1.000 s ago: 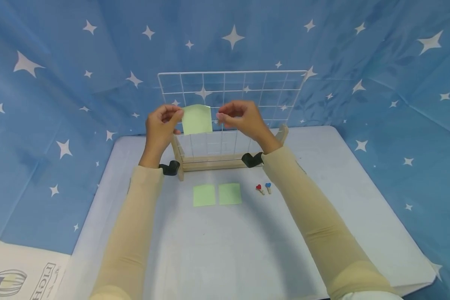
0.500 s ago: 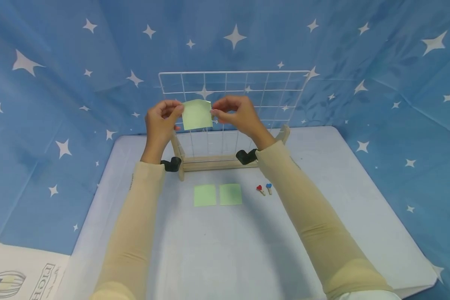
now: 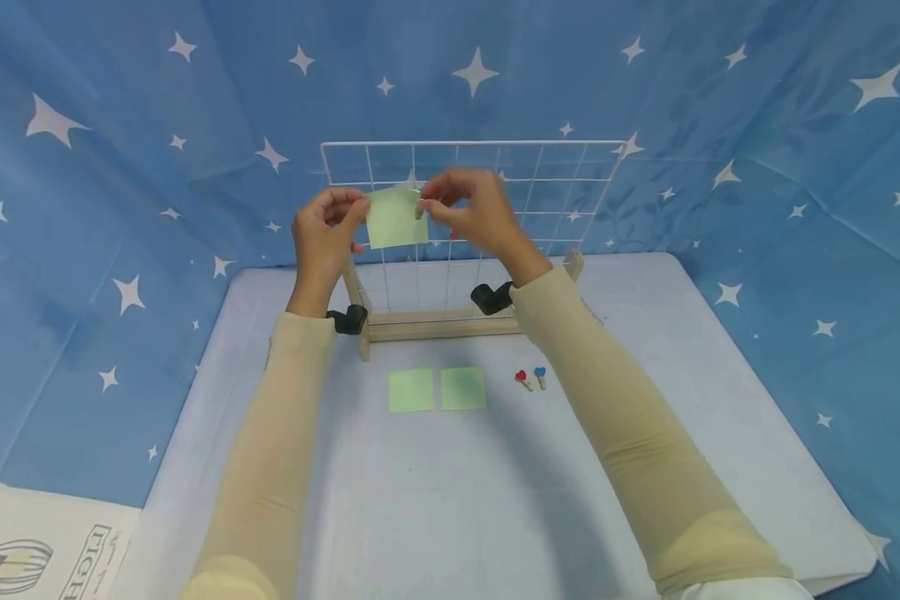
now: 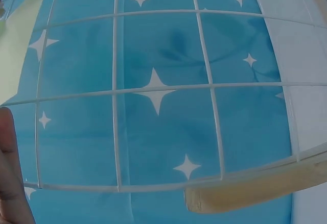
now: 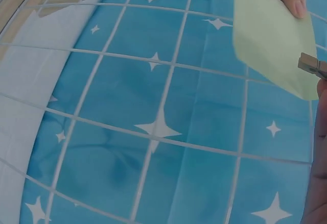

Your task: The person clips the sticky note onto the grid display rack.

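Between thumb and fingers my left hand [image 3: 324, 237] pinches the left edge of a light green sticky note [image 3: 395, 221], held up in front of a white wire grid [image 3: 540, 179]. My right hand [image 3: 480, 212] pinches a small wooden clothespin [image 5: 312, 65] at the note's upper right corner. In the right wrist view the clothespin's tip overlaps the note's edge, and the left thumb shows on the note's far side. Only part of the left hand's fingers and a strip of the note appear in the left wrist view.
The grid stands in a wooden base [image 3: 442, 327] at the table's back. Two more green notes, a left one [image 3: 410, 390] and a right one [image 3: 462, 388], lie on the table [image 3: 435, 508]. Right of them lie a red heart clothespin [image 3: 522, 379] and a blue heart clothespin [image 3: 540, 377].
Both hands have risen a little with the note. My right hand has moved left and up, bringing the clothespin from beside the note to its upper right corner.
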A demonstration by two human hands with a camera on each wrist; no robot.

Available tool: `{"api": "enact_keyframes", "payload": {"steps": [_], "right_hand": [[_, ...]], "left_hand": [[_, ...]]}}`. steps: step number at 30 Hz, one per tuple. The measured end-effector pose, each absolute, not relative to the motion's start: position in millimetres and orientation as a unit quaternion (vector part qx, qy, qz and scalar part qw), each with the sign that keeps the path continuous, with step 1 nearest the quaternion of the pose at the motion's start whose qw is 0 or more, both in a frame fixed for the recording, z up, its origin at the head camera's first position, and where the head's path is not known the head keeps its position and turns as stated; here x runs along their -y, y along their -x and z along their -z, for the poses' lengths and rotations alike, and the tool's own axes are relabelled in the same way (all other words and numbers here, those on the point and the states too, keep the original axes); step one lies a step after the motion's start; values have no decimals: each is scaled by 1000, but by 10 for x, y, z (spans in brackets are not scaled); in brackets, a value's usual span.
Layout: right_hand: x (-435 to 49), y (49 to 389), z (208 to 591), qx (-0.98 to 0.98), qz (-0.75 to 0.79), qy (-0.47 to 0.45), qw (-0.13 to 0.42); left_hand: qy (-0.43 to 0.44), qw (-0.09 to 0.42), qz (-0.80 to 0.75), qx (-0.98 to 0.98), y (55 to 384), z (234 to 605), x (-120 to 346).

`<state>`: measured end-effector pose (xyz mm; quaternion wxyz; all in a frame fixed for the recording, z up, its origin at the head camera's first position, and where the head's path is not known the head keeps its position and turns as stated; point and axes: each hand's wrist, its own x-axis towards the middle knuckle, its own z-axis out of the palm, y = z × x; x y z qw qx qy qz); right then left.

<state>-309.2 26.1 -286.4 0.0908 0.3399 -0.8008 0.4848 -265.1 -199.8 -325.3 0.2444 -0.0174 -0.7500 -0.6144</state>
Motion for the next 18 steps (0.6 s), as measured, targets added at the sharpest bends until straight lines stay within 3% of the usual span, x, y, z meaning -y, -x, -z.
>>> {"api": "enact_keyframes", "payload": {"steps": [10,18], "right_hand": [[-166,3088,2707,815,-451,-342,126],[-33,3082,2630,800,-452,-342,199]], "left_hand": [[19,269,597,755,2697,3215,1997],[16,276,597,753,2712,3214,1984]]}}
